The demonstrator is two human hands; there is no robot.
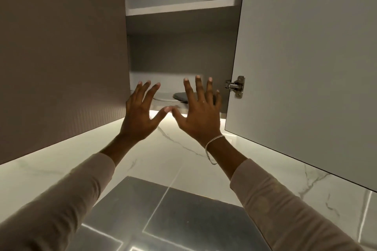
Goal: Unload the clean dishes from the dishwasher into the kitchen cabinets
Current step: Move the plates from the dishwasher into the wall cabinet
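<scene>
Reaching up toward the open cabinet (pixel 179 53), both hands are spread wide with straight fingers and hold nothing, so neither grip is closed on anything. The left hand (pixel 138 116) and the right hand (pixel 201 116) hang side by side in front of the bottom shelf's front edge, thumb tips almost meeting between them.

The task's things in view are 2 dishes on that bottom shelf. A dark plate (pixel 184 97) lies flat, seen nearly edge-on from below. A white dish (pixel 162 99) sits just beside it on the left, its rim showing between the 2 hands. Both lie beyond the fingertips, deeper in the cabinet and slightly above the palms. The dark plate runs broadside across the view. Its right end is hidden behind the right hand's fingers, so that hand is the nearer one to it; the white dish is closer to the left hand. Whether any fingertip touches a dish cannot be told.

The upper shelf (pixel 179 7) shows no dish from this angle. The cabinet door (pixel 306 67) stands swung out to the right on its hinge (pixel 235 86). The dishwasher is out of view.

By my reading, these 2 dishes are stowed and the hands are free. The next move probably calls for drawing both hands straight back and down, clear of the shelf edge and the door.
</scene>
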